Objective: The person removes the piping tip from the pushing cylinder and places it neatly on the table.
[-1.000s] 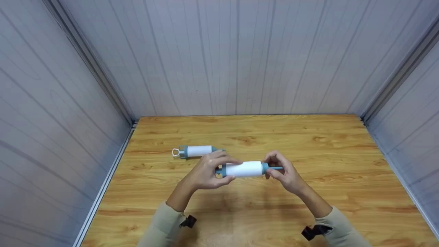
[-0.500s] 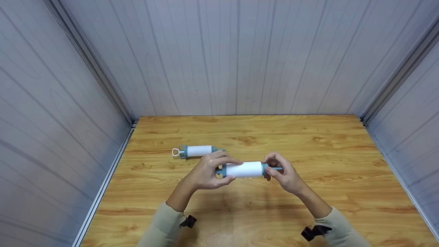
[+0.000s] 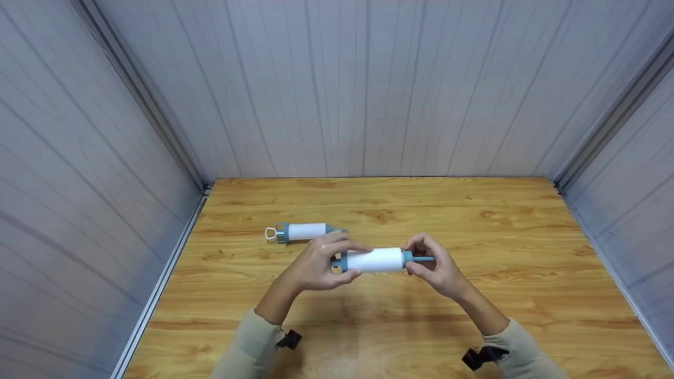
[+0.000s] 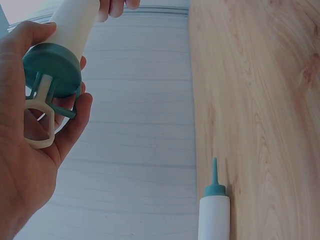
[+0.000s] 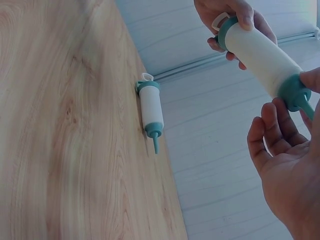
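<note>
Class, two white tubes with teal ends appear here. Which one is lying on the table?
The far tube, lying on its side on the wood-grained table; the near tube is held up in the air by the left hand and right hand.

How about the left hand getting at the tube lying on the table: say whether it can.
Probably not yet: the left hand grips another tube. Otherwise the lying tube looks close, with nothing visibly between.

My feed shows the held tube (image 3: 375, 259) and lying tube (image 3: 307, 231) white-barrelled and teal-capped, the table (image 3: 505, 263) yellow-brown wood-grained, the wall (image 3: 337, 89) streaked, apparently bluish-grey.
</note>
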A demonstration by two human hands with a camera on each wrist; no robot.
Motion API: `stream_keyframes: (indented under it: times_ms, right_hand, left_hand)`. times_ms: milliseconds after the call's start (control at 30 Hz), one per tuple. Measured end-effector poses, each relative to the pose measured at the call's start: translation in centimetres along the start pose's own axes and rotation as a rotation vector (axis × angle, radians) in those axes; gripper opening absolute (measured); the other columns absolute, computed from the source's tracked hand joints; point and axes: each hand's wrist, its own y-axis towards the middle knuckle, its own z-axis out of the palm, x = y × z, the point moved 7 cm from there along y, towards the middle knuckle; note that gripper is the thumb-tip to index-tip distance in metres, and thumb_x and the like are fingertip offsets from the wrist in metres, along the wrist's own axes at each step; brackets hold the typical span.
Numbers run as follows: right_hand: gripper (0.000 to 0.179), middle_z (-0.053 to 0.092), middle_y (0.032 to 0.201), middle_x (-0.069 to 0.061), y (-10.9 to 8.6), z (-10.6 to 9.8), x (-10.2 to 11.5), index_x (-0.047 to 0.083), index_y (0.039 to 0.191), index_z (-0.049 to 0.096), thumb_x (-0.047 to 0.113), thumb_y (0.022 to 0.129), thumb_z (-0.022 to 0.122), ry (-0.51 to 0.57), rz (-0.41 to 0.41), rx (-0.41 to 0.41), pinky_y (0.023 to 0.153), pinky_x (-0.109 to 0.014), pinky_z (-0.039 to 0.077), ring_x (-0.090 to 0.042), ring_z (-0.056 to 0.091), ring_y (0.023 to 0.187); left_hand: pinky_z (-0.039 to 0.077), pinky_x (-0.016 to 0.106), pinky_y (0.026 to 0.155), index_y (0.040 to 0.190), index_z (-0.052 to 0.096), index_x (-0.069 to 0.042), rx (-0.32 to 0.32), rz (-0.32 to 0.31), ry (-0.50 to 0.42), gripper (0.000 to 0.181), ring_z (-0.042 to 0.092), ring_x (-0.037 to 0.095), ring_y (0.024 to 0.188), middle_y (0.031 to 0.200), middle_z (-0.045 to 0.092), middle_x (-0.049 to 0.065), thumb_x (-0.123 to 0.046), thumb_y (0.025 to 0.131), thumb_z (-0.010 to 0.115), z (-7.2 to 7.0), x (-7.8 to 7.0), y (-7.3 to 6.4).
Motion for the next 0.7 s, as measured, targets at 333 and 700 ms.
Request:
stream_keyframes:
  times_ms: [333,700]
  right_hand:
    - [0.021,0.068,0.117,0.01,-0.01,-0.15,-0.05,-0.016,0.125,0.049,-0.016,0.104,0.052,-0.017,0.004,0.0,0.077,-0.024,0.061,-0.003,0.066,0.093]
    - [0.015,0.067,0.104,0.013,0.23,-0.3,-0.03,-0.013,0.119,0.052,-0.016,0.105,0.053,-0.051,0.015,-0.015,0.071,-0.022,0.058,-0.009,0.063,0.08]
  left_hand:
    - [0.065,0.048,0.072,0.133,0.082,-0.015,0.0,-0.003,-0.012,0.04,0.07,0.02,0.091,0.114,0.081,0.011,-0.027,0.095,0.084,-0.02,-0.05,0.05]
    - [0.062,0.036,0.071,0.133,0.082,-0.016,-0.007,0.014,0.012,0.041,0.071,0.018,0.091,0.117,0.082,0.009,-0.027,0.094,0.084,-0.02,-0.05,0.05]
